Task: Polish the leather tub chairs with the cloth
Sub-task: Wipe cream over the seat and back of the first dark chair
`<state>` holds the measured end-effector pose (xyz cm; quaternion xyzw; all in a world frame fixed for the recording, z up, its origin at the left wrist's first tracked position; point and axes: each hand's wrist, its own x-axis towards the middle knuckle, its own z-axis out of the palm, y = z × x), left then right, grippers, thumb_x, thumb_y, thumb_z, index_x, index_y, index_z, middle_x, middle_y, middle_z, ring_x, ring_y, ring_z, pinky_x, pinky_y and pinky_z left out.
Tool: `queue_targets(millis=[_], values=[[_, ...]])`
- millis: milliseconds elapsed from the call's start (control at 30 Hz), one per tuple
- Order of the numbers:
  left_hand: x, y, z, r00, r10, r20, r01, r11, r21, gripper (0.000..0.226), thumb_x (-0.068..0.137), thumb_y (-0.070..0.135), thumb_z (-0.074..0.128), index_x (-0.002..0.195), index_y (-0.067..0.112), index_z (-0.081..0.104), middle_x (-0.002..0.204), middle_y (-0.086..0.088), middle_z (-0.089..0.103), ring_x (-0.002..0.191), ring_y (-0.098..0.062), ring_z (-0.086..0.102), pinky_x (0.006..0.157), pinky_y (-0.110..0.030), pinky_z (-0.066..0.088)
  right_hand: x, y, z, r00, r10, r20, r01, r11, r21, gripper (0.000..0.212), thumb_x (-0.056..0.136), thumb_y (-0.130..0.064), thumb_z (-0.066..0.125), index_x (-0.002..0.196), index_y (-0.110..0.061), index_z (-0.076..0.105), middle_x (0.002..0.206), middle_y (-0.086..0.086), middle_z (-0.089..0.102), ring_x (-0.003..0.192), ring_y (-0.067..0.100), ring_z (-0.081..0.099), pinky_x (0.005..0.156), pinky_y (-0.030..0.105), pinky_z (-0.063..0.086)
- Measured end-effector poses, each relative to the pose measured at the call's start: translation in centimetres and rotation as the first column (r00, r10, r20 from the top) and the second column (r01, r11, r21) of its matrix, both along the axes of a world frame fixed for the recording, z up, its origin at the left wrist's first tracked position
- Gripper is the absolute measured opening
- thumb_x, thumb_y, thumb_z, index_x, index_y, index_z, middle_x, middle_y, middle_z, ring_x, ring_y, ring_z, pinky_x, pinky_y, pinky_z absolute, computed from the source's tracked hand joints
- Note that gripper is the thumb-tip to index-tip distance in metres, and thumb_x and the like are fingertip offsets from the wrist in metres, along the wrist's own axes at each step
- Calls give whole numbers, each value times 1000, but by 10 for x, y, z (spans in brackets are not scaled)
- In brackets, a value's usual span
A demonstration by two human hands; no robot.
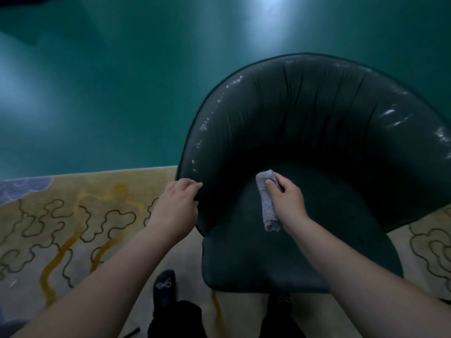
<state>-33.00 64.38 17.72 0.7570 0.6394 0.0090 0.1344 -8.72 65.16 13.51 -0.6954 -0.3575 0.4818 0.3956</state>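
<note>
My right hand (pixel 288 201) gripped the rolled grey cloth (pixel 268 203), held over the seat of the dark leather tub chair (pixel 317 118), which stood at one o'clock. At ten o'clock of the cloth, my left hand (pixel 178 203) curled its fingers over the chair's armrest edge. My dark sock (pixel 164 287) at six o'clock bore a pale loop logo; I could read no writing.

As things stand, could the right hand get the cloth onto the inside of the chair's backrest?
Probably yes. The right hand holds the rolled cloth over the seat, and nothing lies between it and the backrest. The left hand grips the chair's left arm edge, off to the side.
</note>
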Motion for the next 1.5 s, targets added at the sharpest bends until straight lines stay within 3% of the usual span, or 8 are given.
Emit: queue_targets(millis=[467,600,800,967,1100,1200,1333,1500], values=[[-131,96,28,957,-256,135,270,958,-93,56,94,29,53,146,24,34,149,4,33,138,-19,24,115,-36,22,-153,6,26,888,-451,-85,457,887,67,33,94,-26,58,127,-27,58,115,-15,62,105,0,57,79,9,41],[-126,116,14,941,-276,197,304,943,-134,58,94,32,54,147,25,31,150,4,32,137,-18,26,113,-34,23,-169,13,20,864,-498,-74,503,860,90,34,94,-28,57,128,-30,57,118,-17,59,107,-3,55,88,13,40],[-106,142,-26,923,-173,343,253,946,-204,61,93,32,57,147,27,30,146,4,38,132,-13,36,105,-28,29,-186,68,1,889,-457,-1,445,866,227,31,92,-27,59,122,-36,59,111,-14,47,95,-19,48,76,-4,37],[-99,159,-49,891,-72,447,219,933,-285,66,92,36,59,149,33,25,145,8,40,110,-1,44,90,-24,38,-207,77,-25,923,-381,-53,381,890,250,22,94,-30,55,114,-36,64,111,-14,45,101,-16,47,80,-3,37],[-94,164,-52,850,-2,527,233,899,-370,61,93,30,57,146,39,27,142,18,42,98,7,55,79,-13,40,-196,80,-30,918,-396,-25,390,888,245,44,90,-24,63,131,-36,52,114,-10,48,98,-14,51,77,-3,38],[-90,164,-45,790,46,611,274,866,-418,53,95,21,55,128,56,35,120,39,43,83,18,59,59,2,39,-192,82,-32,933,-349,92,321,918,233,54,84,-30,68,134,-37,47,113,-7,44,105,0,51,88,8,43],[-85,167,-39,768,102,633,262,851,-455,56,94,24,58,120,63,28,97,53,45,80,18,60,59,3,40,-196,82,-39,944,-290,160,255,945,206,47,84,-39,65,128,-46,50,108,-13,38,115,18,46,101,35,44],[-83,171,-43,833,-5,554,290,855,-429,97,83,25,72,150,40,3,114,46,31,98,9,57,66,1,41,-194,81,-48,957,-244,158,203,950,235,54,84,-36,67,132,-47,44,105,-17,37,99,-1,52,85,7,43]])
